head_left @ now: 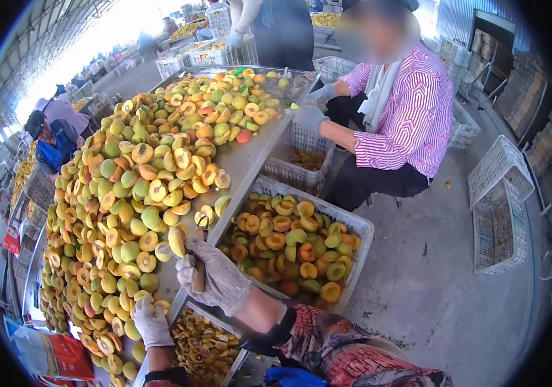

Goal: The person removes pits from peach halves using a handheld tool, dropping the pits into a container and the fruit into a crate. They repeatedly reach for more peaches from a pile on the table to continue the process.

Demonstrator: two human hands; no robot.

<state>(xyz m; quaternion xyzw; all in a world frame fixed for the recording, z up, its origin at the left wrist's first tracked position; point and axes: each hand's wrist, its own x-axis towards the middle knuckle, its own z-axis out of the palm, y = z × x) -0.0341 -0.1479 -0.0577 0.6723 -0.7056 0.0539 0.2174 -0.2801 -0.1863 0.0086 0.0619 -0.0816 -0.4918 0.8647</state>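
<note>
Clamping a looped tool (199, 275) and fruit half (176, 241), the right hand (218, 274) is at seven o'clock; toward eight, the left hand (152, 324) touches piled fruit (111, 251), grip unclear.

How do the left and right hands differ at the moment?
The right hand holds a piece of fruit and a tool with a looped end; the left hand is at the fruit pile, with no tool visible in it. The right hand's glove looks grey and coarsely knitted, the left hand's whiter and smoother. Both are gloved.
</note>
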